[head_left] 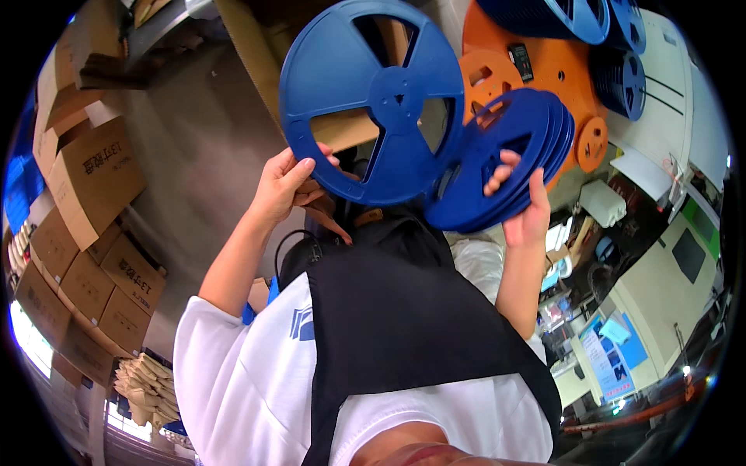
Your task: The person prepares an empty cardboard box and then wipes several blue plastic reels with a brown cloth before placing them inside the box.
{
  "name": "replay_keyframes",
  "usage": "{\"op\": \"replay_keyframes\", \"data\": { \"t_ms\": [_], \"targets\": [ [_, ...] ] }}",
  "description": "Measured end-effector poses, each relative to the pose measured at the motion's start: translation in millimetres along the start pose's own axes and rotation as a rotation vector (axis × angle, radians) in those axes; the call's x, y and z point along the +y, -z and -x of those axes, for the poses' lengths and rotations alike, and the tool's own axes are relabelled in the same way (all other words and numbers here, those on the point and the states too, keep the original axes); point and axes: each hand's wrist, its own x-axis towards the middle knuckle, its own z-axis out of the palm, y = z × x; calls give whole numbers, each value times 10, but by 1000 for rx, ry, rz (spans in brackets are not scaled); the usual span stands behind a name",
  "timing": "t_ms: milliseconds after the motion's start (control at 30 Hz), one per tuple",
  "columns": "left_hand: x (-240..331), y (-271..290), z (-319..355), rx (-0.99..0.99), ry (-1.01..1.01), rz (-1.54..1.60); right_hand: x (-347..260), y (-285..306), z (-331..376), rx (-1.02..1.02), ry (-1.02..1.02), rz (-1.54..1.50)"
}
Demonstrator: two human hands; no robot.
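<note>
My left hand (pixel 287 186) grips a large blue plastic reel (pixel 334 78) at its lower left rim, thumb on the near face. The reel faces me, with a round hub and three wide cut-out windows. My right hand (pixel 527 217) holds several stacked blue reels (pixel 474 198), tilted, its thumb at the outer edge and its other fingers showing through a window. The rim of the left reel overlaps the stack in view; whether they touch I cannot tell. Behind the left reel is an open cardboard box (pixel 252 54), partly hidden.
An orange round table (pixel 556 50) at the far right bears an orange disc (pixel 489 74), a small black device (pixel 521 62) and stacks of blue reels (pixel 618 81). Cardboard cartons (pixel 97 175) are piled at left. A pale machine cabinet (pixel 660 287) stands at right.
</note>
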Motion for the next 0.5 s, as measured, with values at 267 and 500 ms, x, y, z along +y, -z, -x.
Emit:
{"op": "replay_keyframes", "data": {
  "t_ms": [267,500],
  "targets": [
    [-275,405,51,41,-57,269,-24,154,337,181,-137,127],
    [-402,507,95,34,-69,362,149,153,362,411,-223,25]
  ]
}}
